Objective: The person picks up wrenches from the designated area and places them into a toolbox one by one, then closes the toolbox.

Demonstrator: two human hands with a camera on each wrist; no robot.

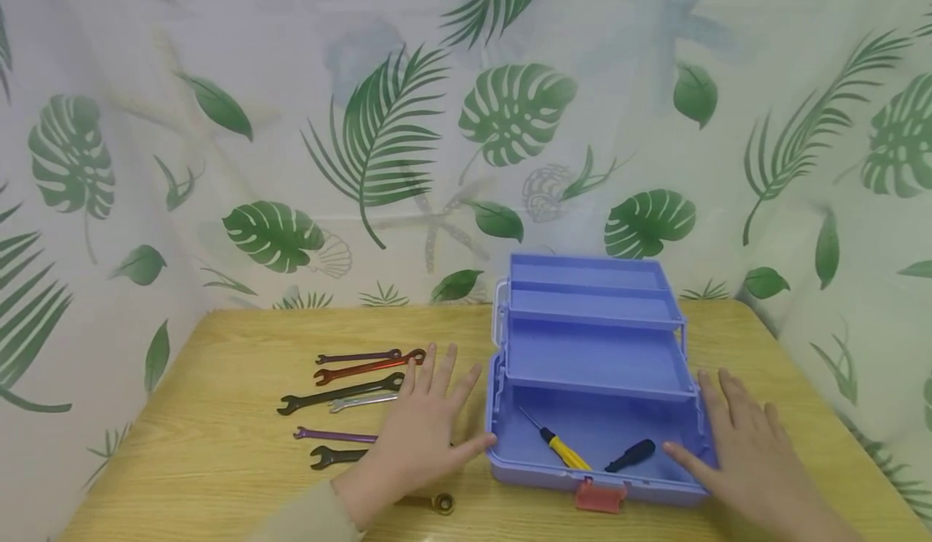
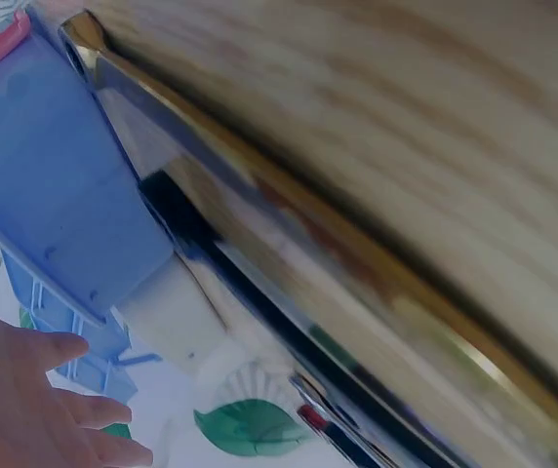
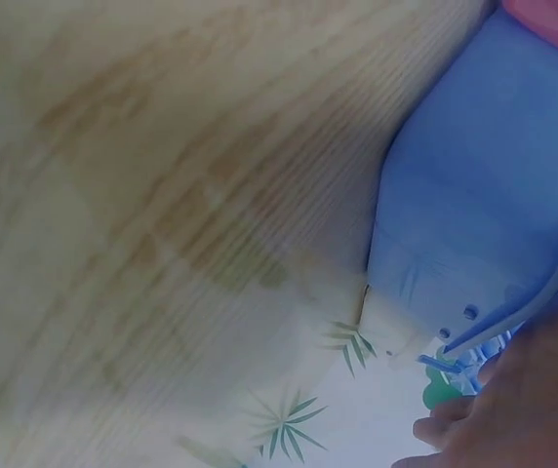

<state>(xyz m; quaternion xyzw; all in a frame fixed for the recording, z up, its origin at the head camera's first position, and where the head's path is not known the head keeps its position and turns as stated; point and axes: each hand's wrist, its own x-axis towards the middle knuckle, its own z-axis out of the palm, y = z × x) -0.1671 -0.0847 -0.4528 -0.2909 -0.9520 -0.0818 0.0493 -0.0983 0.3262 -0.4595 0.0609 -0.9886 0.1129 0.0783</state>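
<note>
A blue-purple toolbox [image 1: 531, 474] stands open on the table, its trays raised. Inside its bottom lie a yellow-handled screwdriver [image 1: 566, 451] and a tool with a black handle [image 1: 632, 455]. My left hand [image 1: 422, 429], fingers spread, is beside the box's left wall; its thumb tip comes up to the rim. Partly behind that hand are several wrenches, among them a red one [image 1: 357, 372], a black one [image 1: 335, 396] and a gold one [image 1: 442, 503]. At the right wall is my right hand [image 1: 757, 453], fingers extended, the thumb over the front right rim. Neither hand grips anything.
A pink latch [image 1: 600, 497] sits on the box's front. The wooden table [image 1: 196, 445] meets a leaf-patterned curtain [image 1: 408, 267] at the back and both sides. A purple wrench [image 1: 357, 357] lies farthest back in the row.
</note>
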